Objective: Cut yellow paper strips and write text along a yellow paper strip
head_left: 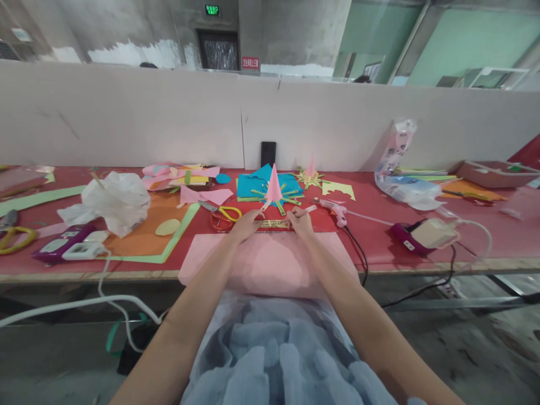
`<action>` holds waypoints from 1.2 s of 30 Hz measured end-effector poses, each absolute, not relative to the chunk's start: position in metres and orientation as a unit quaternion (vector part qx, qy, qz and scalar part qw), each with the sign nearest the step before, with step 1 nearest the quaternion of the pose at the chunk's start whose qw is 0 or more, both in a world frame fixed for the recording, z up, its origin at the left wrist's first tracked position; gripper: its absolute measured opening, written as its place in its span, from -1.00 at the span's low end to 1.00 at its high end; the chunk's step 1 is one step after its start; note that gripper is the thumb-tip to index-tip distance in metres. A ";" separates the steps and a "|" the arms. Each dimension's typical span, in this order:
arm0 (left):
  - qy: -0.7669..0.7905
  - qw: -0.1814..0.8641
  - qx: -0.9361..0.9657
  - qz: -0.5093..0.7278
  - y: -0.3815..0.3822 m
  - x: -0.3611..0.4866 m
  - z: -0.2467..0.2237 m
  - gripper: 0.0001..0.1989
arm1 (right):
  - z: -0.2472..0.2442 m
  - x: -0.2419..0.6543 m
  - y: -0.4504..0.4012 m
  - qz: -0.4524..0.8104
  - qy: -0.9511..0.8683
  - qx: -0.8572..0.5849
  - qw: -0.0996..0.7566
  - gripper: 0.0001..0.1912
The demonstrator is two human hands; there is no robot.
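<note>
A small yellowish strip (274, 224) with dark markings lies flat on the red surface in front of me. My left hand (248, 224) is closed at its left end, fingertips pressed on it. At the right end is my right hand (301, 221), its fingers pinched round a slim white pen-like stick (311, 208); its tip is hidden. Just beyond stands a pink paper cone (274, 185) with green patterned strips fanned out round its base. Yellow-handled scissors (228, 212) lie beside my left hand. A pink sheet (270, 261) hangs over the table's front edge.
A pink glue gun (336, 212) with a black cord lies right of my hands. Behind are blue sheets (248, 184), a second cone piece (311, 173) and a black phone-like slab (268, 153). Crumpled white plastic (116, 199) and purple power strips (63, 244) sit at the sides.
</note>
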State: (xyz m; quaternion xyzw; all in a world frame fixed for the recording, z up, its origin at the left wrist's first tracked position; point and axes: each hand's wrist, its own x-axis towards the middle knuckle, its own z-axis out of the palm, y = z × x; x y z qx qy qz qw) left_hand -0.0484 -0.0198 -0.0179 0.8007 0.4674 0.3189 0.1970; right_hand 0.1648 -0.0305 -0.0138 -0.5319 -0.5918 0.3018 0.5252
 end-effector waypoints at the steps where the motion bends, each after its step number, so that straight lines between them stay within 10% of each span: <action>1: 0.469 0.198 0.800 0.318 -0.020 -0.048 -0.018 -0.80 | -0.014 0.165 -0.030 0.304 -0.592 -0.532 0.524 -0.75; 36: 0.477 0.201 0.797 0.311 -0.022 -0.048 -0.015 -0.79 | -0.016 0.164 -0.029 0.316 -0.590 -0.523 0.527 -0.76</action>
